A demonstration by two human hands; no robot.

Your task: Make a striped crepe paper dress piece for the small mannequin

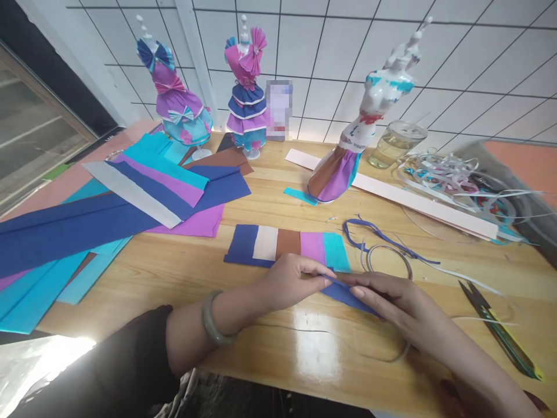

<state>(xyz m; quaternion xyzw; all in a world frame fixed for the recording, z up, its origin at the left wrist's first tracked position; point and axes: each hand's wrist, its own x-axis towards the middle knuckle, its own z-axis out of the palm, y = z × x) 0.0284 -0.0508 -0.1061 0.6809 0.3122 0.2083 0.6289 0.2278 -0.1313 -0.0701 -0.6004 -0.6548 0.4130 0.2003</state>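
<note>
My left hand [296,281] pinches the upper edge of a dark blue crepe paper strip [348,295] between thumb and fingertips. On the same strip, further right, my right hand [387,299] grips with thumb and fingers. The strip slants down to the right, its far end partly hidden by the right hand. Just beyond my hands lies a striped paper panel [288,244] in blue, white, brown, purple and turquoise. A coil of wire [389,248] and a thin blue paper twist [383,232] rest past my right hand.
Two dressed mannequin figures [248,110] [180,98] and a partly dressed mannequin [369,110] stand at the back. Folded crepe paper [108,203] piles up on the left. Scissors [500,328] lie at right, below a glass jar [398,144] and tangled paper scraps [456,174].
</note>
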